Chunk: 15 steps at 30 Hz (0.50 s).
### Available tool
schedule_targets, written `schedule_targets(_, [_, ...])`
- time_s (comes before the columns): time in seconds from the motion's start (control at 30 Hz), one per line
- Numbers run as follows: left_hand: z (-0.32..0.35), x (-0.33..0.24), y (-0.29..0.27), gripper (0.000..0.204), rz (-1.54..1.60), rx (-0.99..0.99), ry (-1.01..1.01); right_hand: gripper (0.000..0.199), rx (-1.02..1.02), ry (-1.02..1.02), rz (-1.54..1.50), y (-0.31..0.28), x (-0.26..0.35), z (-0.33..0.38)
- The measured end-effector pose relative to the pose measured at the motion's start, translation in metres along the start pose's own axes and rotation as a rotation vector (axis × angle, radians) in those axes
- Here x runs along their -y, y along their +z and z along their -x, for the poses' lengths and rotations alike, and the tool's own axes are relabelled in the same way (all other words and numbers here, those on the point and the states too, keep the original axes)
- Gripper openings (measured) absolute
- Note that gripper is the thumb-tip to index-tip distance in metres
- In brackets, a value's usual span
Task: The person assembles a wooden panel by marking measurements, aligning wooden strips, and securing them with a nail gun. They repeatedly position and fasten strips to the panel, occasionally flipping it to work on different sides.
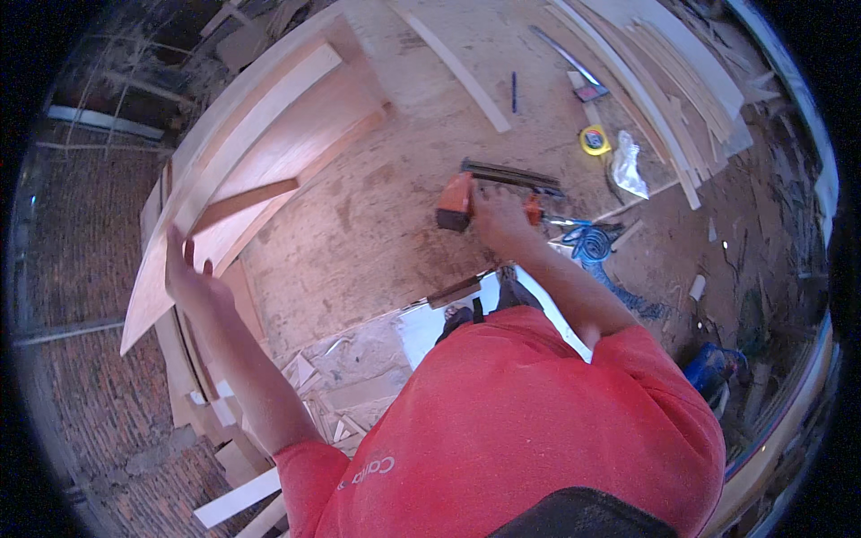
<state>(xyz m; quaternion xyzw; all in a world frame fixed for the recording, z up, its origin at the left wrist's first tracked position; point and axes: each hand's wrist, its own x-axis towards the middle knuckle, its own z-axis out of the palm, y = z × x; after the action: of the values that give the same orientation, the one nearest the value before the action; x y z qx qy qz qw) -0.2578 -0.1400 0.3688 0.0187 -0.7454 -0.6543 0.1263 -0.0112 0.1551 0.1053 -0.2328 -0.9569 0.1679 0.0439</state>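
Note:
My right hand (500, 215) is wrapped round an orange and black nail gun (455, 204), which lies on its side on the wooden worktop (377, 206). A long dark magazine runs along the gun's far side, and a blue coiled air hose (592, 244) trails from its right end. At the left, my left hand (195, 285) is raised with fingers stretched out and apart, against the near part of a pale wooden frame (260, 125). That frame has long strips, a thin panel and a short crosspiece (244, 203). Whether the left palm presses on the wood, I cannot tell.
A yellow tape measure (594, 140), a clear plastic bag (629, 167), a dark pencil or pen (514, 92) and a square (587, 85) lie at the back right. Stacked wood strips (673, 81) fill the far right. Offcuts (305, 372) lie at lower left.

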Motion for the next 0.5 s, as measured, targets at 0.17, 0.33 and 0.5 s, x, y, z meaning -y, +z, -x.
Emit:
schedule_targets(0.17, [0.04,0.002,-0.012,0.065,0.065,0.001,-0.062,0.066,0.108,-0.015,0.047,0.039,0.005,0.0])
schedule_targets(0.33, [0.068,0.011,-0.019,0.055,0.18,-0.032,-0.13,0.066,0.09,-0.057,0.025,0.047,-0.003,0.017])
schedule_targets(0.5, [0.107,0.029,-0.036,0.05,0.291,-0.073,-0.202,0.056,0.018,-0.1,-0.026,0.01,-0.027,0.026])
